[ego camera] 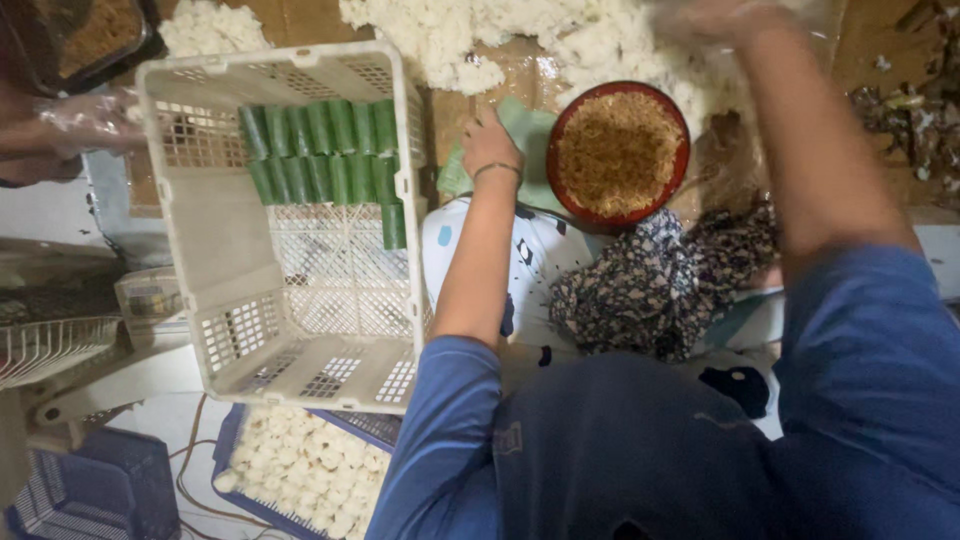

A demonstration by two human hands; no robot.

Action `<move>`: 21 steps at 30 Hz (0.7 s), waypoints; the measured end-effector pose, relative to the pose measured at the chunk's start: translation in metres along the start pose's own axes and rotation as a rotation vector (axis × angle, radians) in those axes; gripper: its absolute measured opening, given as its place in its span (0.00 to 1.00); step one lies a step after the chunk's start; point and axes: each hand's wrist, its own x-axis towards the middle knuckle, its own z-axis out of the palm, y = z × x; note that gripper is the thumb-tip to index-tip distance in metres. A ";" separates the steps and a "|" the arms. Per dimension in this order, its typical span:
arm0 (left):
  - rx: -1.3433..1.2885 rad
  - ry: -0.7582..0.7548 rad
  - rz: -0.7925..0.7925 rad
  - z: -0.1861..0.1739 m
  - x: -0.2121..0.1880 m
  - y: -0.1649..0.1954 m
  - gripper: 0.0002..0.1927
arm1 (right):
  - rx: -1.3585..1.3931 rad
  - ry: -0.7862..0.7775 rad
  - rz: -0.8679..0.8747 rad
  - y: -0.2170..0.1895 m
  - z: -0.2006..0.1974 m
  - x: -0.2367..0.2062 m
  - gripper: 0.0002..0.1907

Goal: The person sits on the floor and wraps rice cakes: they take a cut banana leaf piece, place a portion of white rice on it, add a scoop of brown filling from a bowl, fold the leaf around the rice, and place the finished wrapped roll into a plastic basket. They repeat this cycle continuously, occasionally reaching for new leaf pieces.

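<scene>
I see little free room around my left hand (pixel 490 148): the white crate's (pixel 300 225) right wall stands just to its left, and the red bowl of brown shreds (pixel 618 152) sits just to its right, with only the green leaf (pixel 525 125) between them. Far of it, the white rice heap (pixel 520 40) blocks the way. My right hand (pixel 720 22) is blurred over that heap. Inside the crate, 2 rows of green rolls (pixel 325 150) fill the far part; the near mesh floor lies bare. Another person's gloved hand (pixel 75 125) presses at the crate's far-left corner.

Blue long sleeves w/ dark apron; thin bracelet on left wrist (pixel 497 170); right hand (pixel 715 20) maybe gloved
</scene>
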 end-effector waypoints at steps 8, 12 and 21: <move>-0.220 0.380 0.082 -0.014 0.002 0.000 0.20 | 0.428 0.279 0.313 0.081 0.076 -0.072 0.22; -0.306 0.402 0.149 -0.032 -0.010 0.003 0.17 | 0.602 0.443 0.304 0.066 0.110 -0.066 0.20; -0.800 0.586 0.318 -0.035 -0.010 -0.010 0.13 | 0.755 0.368 0.341 0.049 0.101 -0.070 0.16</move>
